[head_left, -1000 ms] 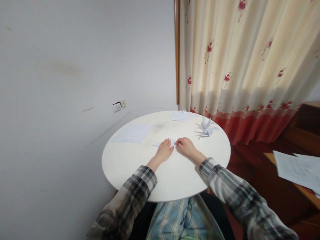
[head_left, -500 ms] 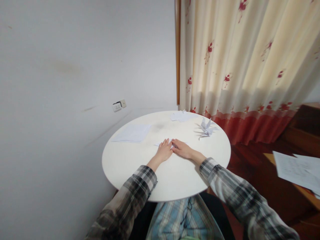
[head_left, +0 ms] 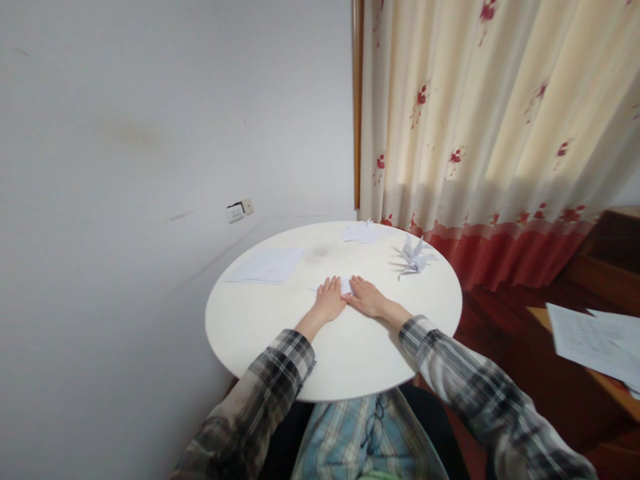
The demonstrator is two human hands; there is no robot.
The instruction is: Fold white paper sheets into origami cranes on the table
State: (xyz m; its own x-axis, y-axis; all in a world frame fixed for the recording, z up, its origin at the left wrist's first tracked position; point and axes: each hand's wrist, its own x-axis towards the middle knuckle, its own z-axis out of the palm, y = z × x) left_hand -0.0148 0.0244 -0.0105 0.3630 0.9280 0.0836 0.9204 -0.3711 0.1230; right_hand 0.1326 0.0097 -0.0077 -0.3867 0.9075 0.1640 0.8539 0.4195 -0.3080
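Observation:
Between and beneath my hands lies a small piece of folded white paper (head_left: 345,285) on the round white table (head_left: 350,360). My left hand (head_left: 330,300) rests flat on the paper's left part, fingers stretched forward. On the right part lies my right hand (head_left: 367,297), palm down, its thumb reaching toward the left hand. Both hands cover most of the paper, so its full shape is hidden. To the right of my hands stand folded paper cranes (head_left: 414,255), close together.
Plain paper sheets (head_left: 265,265) lie on the table's left side. More paper pieces (head_left: 364,232) are at the far edge. A wall (head_left: 125,233) borders the left, a floral curtain (head_left: 465,120) hangs behind, and written sheets (head_left: 590,340) lie on furniture at right.
My hands have moved slightly apart, the right one shifting right. More of the white paper shows between them.

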